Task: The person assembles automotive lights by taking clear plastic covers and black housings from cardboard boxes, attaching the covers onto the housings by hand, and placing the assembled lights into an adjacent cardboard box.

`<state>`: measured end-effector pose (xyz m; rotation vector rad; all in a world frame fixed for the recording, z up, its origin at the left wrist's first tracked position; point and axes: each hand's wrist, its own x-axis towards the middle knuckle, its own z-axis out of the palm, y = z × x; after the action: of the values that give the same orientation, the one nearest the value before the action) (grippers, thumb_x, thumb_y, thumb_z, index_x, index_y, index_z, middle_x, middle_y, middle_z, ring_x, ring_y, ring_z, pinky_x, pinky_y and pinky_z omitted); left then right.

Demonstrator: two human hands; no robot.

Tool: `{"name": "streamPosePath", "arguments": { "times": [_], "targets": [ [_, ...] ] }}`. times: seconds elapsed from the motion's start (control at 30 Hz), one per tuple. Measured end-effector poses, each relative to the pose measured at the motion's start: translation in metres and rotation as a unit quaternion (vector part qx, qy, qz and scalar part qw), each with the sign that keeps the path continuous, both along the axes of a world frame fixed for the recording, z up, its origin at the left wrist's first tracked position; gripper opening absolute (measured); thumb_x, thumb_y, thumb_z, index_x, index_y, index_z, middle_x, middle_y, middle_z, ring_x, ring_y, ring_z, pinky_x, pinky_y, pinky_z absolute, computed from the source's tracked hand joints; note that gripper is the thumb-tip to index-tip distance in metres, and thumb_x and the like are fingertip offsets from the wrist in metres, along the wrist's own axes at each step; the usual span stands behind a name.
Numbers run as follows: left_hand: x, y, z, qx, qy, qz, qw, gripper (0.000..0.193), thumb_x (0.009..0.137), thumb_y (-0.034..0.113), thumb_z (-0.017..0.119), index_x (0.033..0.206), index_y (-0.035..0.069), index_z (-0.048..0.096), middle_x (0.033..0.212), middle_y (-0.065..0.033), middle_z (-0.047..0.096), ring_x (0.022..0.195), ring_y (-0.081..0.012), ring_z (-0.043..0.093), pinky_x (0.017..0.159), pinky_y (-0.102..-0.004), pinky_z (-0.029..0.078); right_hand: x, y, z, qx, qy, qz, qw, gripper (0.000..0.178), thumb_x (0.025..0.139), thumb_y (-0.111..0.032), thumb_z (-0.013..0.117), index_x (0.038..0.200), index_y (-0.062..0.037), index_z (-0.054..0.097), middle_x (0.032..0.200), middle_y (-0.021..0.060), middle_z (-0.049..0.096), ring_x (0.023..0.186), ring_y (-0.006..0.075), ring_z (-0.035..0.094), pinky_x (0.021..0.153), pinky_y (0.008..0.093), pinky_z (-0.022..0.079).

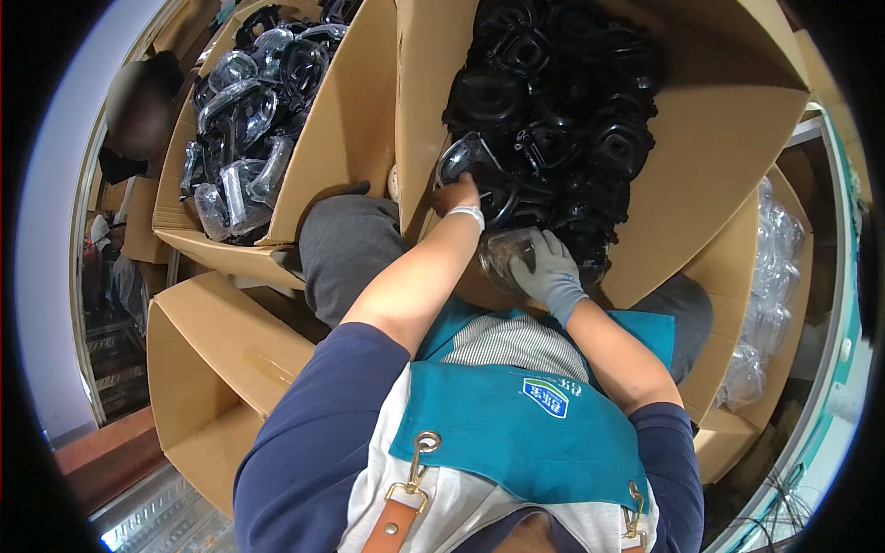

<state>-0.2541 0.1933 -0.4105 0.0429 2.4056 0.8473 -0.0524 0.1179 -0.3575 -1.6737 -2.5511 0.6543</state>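
Note:
My bare left hand [458, 194], with a white band round the wrist, is closed on the near edge of a clear curved shell [458, 159], lens-like and rimmed in black. My right hand [550, 269] wears a grey glove. Its thumb and fingers grip a clear rounded plastic piece [502, 256] at the near edge of the pile, close to my lap. Both hands are over an open cardboard box [710, 157] packed with black moulded plastic parts [553, 101], several with rounded, mask-like frames. The left fingertips are partly hidden.
Another cardboard box [346, 120] at the far left holds clear and black plastic pieces [249, 129]. At the right, a carton [728, 304] contains clear bagged pieces [774, 276]. An open carton [198, 396] stands near left. Another person [143, 106] is at the left edge.

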Motion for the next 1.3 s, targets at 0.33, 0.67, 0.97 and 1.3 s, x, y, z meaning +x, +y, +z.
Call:
{"name": "streamPosePath", "arguments": {
  "times": [0.33,0.67,0.97,1.3],
  "targets": [
    [-0.025,0.001,-0.057,0.178,-0.097,-0.095,0.975,0.067,0.07,0.028,0.076,0.118,-0.009,0.049,0.123,-0.0263,0.055,0.112,-0.0364,0.056,0.096,-0.0388,0.042,-0.009,0.008,0.014,-0.073,0.015,0.027,0.997,0.074,0.081,-0.047,0.057,0.137,-0.0025,0.039,0.143,0.0217,0.035,0.129,0.0357,0.04,0.108,0.0394,0.032],
    [0.017,-0.023,0.066,0.222,-0.353,0.092,0.904,0.048,0.077,0.024,0.071,0.11,-0.004,0.051,0.11,-0.0208,0.06,0.103,-0.0286,0.061,0.086,-0.0422,0.051,-0.01,0.021,0.054,-0.215,0.521,-0.288,0.774,0.061,0.089,-0.02,0.064,0.138,0.0042,0.036,0.134,0.0176,0.048,0.124,0.0252,0.048,0.104,0.0302,0.036],
    [0.043,-0.067,0.133,0.364,-0.415,-0.251,0.795,0.068,0.083,0.024,0.064,0.132,-0.003,0.025,0.13,-0.022,0.04,0.118,-0.0304,0.047,0.099,-0.0385,0.041,0.001,0.018,0.071,-0.399,0.768,-0.198,0.46,0.057,0.096,-0.046,0.041,0.138,-0.0077,0.04,0.133,0.0124,0.049,0.113,0.0265,0.056,0.097,0.0388,0.047],
    [0.08,-0.094,0.12,0.262,-0.503,-0.101,0.817,0.037,0.083,0.026,0.071,0.105,0.009,0.048,0.1,-0.0012,0.05,0.091,-0.0113,0.049,0.073,-0.0241,0.042,0.024,0.017,0.06,-0.34,0.79,-0.167,0.482,0.053,0.096,-0.041,0.042,0.136,-0.0067,0.041,0.132,0.0123,0.051,0.112,0.0267,0.056,0.097,0.0392,0.047]
  ]
}}
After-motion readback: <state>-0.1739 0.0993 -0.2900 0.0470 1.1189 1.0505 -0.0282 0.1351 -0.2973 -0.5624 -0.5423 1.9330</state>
